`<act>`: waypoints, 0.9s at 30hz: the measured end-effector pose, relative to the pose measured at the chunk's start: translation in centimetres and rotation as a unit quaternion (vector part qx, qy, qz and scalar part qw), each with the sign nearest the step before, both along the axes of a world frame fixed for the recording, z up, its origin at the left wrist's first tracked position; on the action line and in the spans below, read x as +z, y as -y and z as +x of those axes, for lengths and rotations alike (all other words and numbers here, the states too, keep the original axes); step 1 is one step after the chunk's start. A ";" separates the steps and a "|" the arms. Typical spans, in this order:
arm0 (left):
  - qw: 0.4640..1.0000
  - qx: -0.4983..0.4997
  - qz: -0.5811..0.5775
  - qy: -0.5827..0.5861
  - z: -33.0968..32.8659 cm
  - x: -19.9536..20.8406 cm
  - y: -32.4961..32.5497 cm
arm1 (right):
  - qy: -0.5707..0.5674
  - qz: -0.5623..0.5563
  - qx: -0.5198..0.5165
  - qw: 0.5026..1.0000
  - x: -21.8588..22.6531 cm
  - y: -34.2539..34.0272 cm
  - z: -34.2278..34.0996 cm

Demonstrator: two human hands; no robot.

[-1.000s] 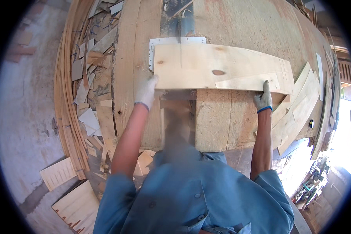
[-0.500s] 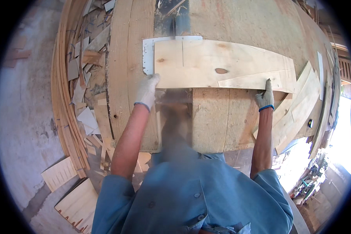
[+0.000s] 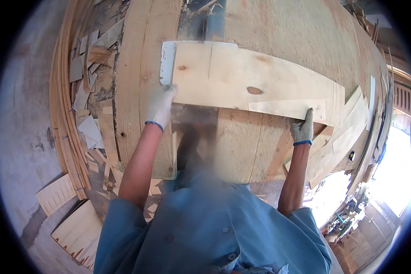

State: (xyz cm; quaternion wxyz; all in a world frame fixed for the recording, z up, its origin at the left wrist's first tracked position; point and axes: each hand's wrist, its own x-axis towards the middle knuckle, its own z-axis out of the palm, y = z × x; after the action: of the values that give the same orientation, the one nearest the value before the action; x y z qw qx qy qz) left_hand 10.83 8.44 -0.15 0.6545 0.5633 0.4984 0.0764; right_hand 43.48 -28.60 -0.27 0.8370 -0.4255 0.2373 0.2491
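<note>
A long pale plywood board [image 3: 219, 73] with a dark oval knot and pencil lines lies across the wooden worktop [image 3: 150, 45]. Under its far left part, a white sheet [image 3: 167, 64] with a ragged left edge sticks out. My left hand [image 3: 161, 104], in a white knitted glove with a blue cuff, grips the board's near left corner; its fingers are partly hidden. Toward the right end, my gloved right hand [image 3: 302, 129] pinches the near edge, thumb on top and the other fingers beneath. The board's right end overlaps other pale plywood pieces [image 3: 342, 141].
A dark metal strip [image 3: 192, 114] runs through the worktop under the board. Long thin wood strips [image 3: 59, 109] and scattered offcuts [image 3: 90, 132] lie along the left. At lower left rest cut panels [image 3: 80, 230]. A small black-and-yellow object [image 3: 352, 155] sits at the right.
The board's right end has swung nearer to me, with my right hand moving along. The whole scene has shifted slightly left in view. Both hands keep their hold.
</note>
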 end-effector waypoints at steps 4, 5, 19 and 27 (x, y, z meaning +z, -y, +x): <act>1.000 0.020 0.018 0.015 -0.1 0.5 0.9 | -0.015 -0.035 -0.021 0.999 0.0 0.4 -0.7; 1.000 0.017 0.010 0.015 0.0 0.9 0.8 | -0.021 -0.036 -0.021 0.999 0.1 0.3 -0.8; 0.999 -0.001 -0.042 -0.001 2.6 1.4 -3.1 | -0.057 0.002 -0.044 0.997 -0.4 -2.9 1.0; 0.999 -0.001 0.002 0.040 4.2 1.4 -4.6 | -0.001 -0.009 -0.012 1.000 -1.8 -3.5 2.9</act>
State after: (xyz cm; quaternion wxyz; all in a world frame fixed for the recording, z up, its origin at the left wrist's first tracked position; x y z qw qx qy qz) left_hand 15.02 13.00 1.23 0.6731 0.5615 0.4710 0.0987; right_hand 46.38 -25.08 -2.03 0.8359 -0.4300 0.2452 0.2373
